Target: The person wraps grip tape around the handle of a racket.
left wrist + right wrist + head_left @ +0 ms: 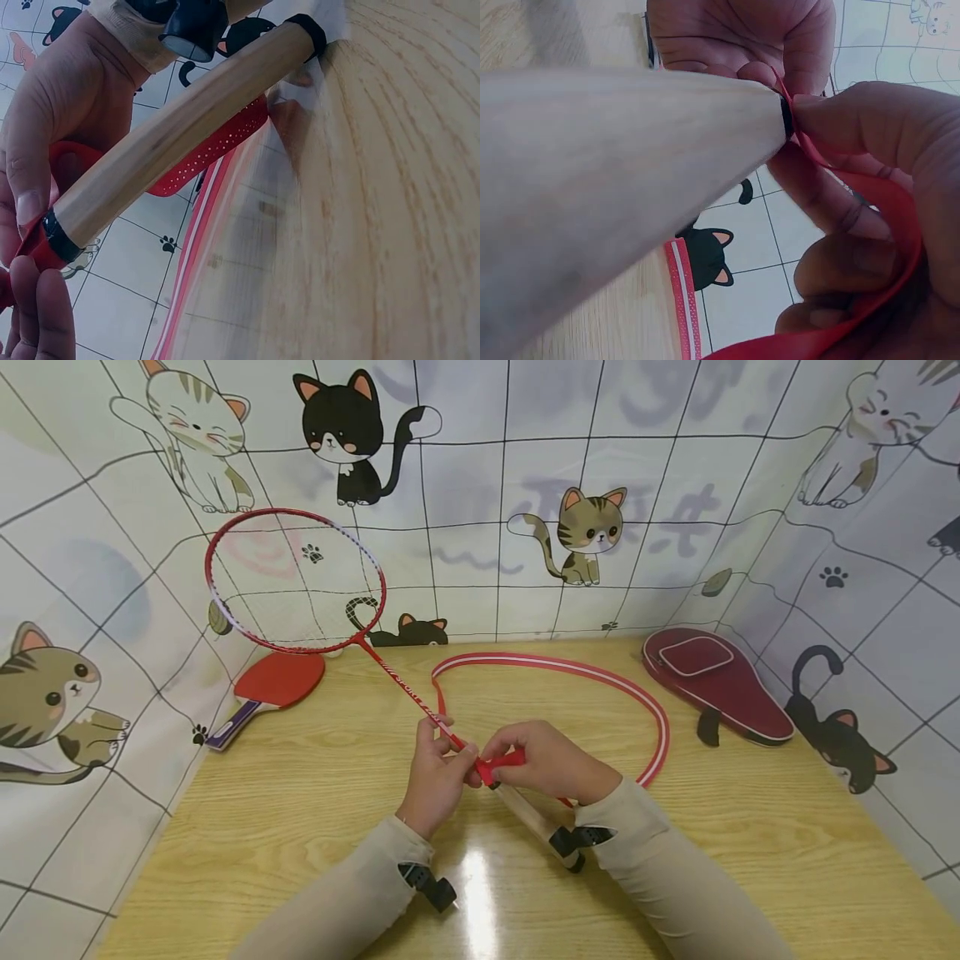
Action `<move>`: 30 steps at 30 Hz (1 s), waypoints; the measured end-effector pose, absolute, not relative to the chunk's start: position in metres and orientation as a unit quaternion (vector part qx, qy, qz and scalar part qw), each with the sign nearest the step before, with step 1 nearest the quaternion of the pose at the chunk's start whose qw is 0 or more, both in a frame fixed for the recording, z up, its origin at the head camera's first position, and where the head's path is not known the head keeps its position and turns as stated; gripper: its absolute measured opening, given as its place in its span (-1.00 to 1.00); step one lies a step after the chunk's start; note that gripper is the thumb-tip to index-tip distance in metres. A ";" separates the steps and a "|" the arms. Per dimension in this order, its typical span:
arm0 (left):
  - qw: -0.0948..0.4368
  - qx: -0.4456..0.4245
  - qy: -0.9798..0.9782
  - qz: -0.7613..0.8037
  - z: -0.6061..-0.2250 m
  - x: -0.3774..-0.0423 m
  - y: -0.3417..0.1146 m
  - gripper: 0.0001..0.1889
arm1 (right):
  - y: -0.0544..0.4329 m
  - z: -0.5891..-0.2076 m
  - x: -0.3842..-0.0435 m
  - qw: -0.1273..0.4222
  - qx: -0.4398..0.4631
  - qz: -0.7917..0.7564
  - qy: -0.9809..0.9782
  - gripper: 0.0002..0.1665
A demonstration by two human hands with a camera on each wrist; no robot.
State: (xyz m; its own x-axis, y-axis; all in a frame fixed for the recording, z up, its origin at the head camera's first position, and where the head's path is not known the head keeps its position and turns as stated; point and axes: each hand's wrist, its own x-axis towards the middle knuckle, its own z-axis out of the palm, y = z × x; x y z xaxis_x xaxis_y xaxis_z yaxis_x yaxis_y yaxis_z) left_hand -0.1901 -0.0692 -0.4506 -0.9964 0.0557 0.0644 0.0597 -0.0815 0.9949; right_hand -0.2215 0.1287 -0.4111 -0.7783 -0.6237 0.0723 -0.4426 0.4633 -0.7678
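The person's left hand holds the badminton racket [405, 685] by its lower shaft, tilted over the table [330, 810], strung head up and away. Right beside it, the right hand [551, 760] pinches red tape [555, 662] at the top of the wooden handle [528, 814]; the tape's length loops out beyond both hands.

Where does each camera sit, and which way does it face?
Head: worn on the head, facing forward and down at the racket; left hand, right hand and both sleeves show.
Left wrist: mounted there, facing the wooden handle; both hands show.
Right wrist: mounted there, looking along the handle toward the red tape; both hands show.
Both wrist views share the handle and tape.
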 end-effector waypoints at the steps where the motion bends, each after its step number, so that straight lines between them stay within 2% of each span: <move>1: 0.000 -0.042 -0.677 -0.735 -0.451 -0.190 -0.069 -0.50 | 0.129 -0.411 -0.221 0.113 -0.314 -0.412 0.848 -0.77; 9: -0.010 -0.046 -0.681 -0.730 -0.449 -0.191 -0.071 -0.49 | 0.130 -0.411 -0.222 0.143 -0.302 -0.421 0.844 -0.74; 20: -0.027 -0.032 -0.703 -0.710 -0.443 -0.192 -0.072 -0.51 | 0.126 -0.411 -0.220 0.128 -0.302 -0.411 0.850 -0.78; 30: -0.030 -0.045 -0.708 -0.704 -0.439 -0.190 -0.073 -0.52 | 0.125 -0.407 -0.219 0.109 -0.305 -0.386 0.864 -0.74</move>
